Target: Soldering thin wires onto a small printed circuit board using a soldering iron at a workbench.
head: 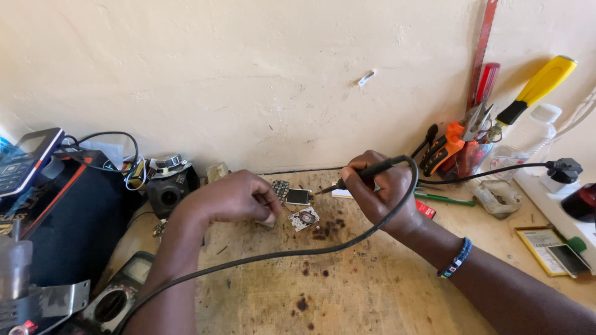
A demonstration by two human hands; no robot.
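- The person's right hand was closed in a pen-like grip around a black-handled soldering iron, whose tip sat at the right edge of a small rectangular phone display module with a dark screen.
- The left hand was curled, its fingertips pinched down beside that display near the back edge of the stained, burn-marked wooden workbench (what exactly lay under the fingers could not be told).
- A small white circuit piece with a round component lay just in front of the display, apart from both hands, and a dark keypad board showed behind the left fingers.
- The iron's thick black cable looped over the right wrist and ran across the bench toward the near-left corner.
- Judged from this, the joint work was mid-way: the iron was at the part, the phone was open in pieces, and nothing looked reassembled.
- Along the back-right corner stood pliers with orange handles, a yellow-handled tool and a clear plastic bottle; a dark-blue keypad phone rested at the left.
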